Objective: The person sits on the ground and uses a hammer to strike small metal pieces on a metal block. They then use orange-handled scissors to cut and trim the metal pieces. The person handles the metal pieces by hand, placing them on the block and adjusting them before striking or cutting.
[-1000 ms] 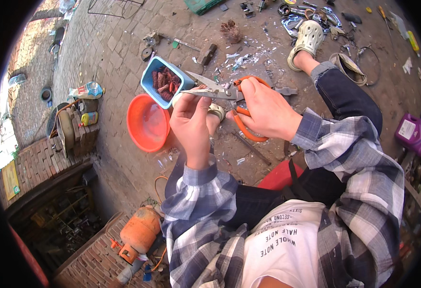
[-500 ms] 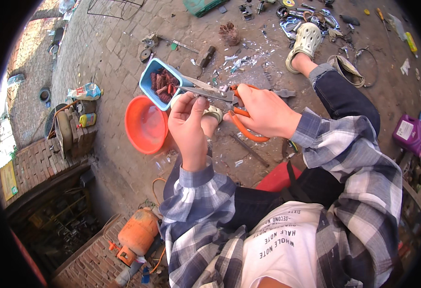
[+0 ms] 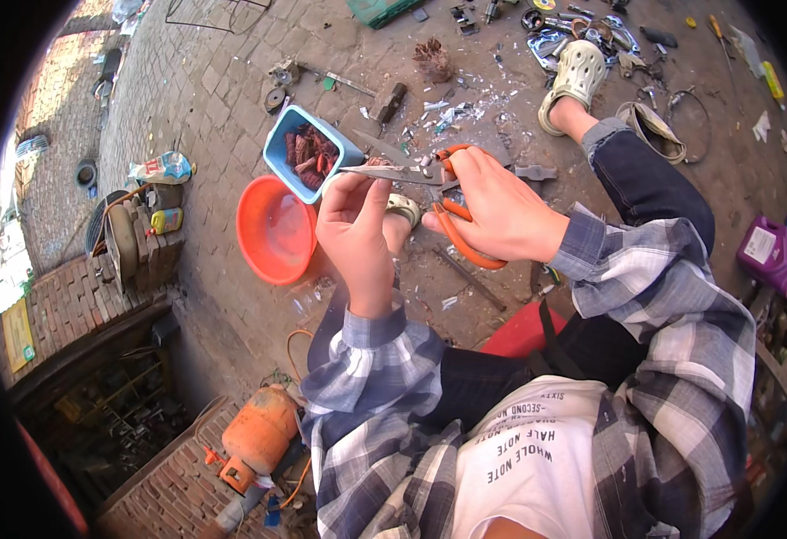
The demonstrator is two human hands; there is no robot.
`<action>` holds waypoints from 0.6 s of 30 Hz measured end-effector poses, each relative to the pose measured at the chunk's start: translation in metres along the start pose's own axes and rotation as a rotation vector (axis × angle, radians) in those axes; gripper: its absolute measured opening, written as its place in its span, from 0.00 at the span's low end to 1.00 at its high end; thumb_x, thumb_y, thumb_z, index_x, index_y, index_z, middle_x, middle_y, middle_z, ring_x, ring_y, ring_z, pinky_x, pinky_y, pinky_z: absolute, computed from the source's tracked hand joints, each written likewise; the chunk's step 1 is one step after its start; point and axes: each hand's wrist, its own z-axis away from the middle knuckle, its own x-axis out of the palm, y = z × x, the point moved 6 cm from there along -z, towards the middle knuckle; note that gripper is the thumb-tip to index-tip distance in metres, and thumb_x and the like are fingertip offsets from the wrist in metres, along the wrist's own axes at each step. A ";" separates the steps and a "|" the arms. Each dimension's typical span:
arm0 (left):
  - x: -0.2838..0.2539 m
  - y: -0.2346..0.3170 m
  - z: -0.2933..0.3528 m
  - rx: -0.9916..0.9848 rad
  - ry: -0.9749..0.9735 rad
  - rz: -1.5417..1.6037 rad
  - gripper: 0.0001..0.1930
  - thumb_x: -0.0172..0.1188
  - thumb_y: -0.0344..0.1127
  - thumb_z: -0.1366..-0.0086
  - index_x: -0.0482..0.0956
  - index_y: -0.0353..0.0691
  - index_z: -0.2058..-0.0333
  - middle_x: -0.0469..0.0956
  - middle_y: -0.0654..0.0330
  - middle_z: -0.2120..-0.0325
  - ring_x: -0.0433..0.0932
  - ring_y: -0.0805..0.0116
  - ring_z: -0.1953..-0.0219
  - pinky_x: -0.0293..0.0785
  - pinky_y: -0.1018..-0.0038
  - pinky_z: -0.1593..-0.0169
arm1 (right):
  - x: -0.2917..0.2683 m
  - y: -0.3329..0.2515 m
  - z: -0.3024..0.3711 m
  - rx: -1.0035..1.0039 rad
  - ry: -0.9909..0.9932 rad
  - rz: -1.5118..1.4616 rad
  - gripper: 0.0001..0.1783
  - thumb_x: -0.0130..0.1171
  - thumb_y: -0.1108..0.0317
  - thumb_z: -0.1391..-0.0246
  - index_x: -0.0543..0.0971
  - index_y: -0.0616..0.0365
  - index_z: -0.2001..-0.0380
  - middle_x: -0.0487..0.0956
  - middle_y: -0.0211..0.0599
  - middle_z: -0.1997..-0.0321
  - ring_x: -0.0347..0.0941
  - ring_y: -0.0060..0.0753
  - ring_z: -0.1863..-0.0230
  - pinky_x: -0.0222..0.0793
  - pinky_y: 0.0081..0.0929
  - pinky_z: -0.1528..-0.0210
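Note:
My right hand is wrapped round the orange handles of a pair of large scissors, whose blades stand apart and point left. Close against the lower blade, my left hand is closed in a pinch, thumb against fingertips. A small brownish-red bit shows by those fingertips, but what exactly they hold cannot be made out. Just beyond the left hand stands a light blue bin with dark red, rough pieces in it. An orange-red basin sits beside the bin.
A hammer and a reddish-brown bundle lie farther off among scattered scraps. Tools and metal parts are heaped beyond my right shoe. An orange gas cylinder is at lower left, a purple jug at right.
The scissors' blades have spread wider apart, and the lower blade has come level beside my left fingertips. Both hands stay in nearly the same place.

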 end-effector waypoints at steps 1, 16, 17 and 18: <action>0.003 0.004 0.001 0.014 0.006 -0.027 0.07 0.59 0.21 0.41 0.76 0.32 0.63 0.79 0.61 0.67 0.76 0.76 0.64 0.71 0.81 0.57 | -0.003 -0.002 0.000 -0.029 0.036 0.034 0.32 0.60 0.52 0.51 0.65 0.72 0.57 0.71 0.59 0.57 0.69 0.54 0.53 0.65 0.41 0.51; 0.007 0.006 0.005 0.081 -0.027 -0.125 0.05 0.60 0.24 0.40 0.74 0.33 0.65 0.77 0.65 0.69 0.74 0.80 0.67 0.69 0.84 0.61 | -0.001 0.000 0.000 0.009 -0.039 0.062 0.30 0.60 0.55 0.51 0.66 0.71 0.57 0.73 0.57 0.59 0.71 0.56 0.55 0.68 0.40 0.54; 0.007 0.005 0.005 0.082 -0.019 -0.132 0.05 0.60 0.24 0.40 0.74 0.33 0.65 0.77 0.65 0.69 0.74 0.81 0.67 0.68 0.84 0.61 | 0.000 0.000 0.000 0.005 -0.027 0.076 0.30 0.60 0.54 0.51 0.66 0.71 0.58 0.73 0.57 0.59 0.71 0.55 0.55 0.68 0.40 0.54; 0.006 0.005 0.005 0.078 -0.020 -0.138 0.05 0.60 0.24 0.40 0.74 0.33 0.65 0.77 0.65 0.69 0.74 0.81 0.67 0.69 0.84 0.61 | 0.000 0.000 0.000 0.000 -0.015 0.089 0.30 0.60 0.54 0.51 0.66 0.71 0.58 0.73 0.57 0.59 0.71 0.55 0.56 0.68 0.40 0.54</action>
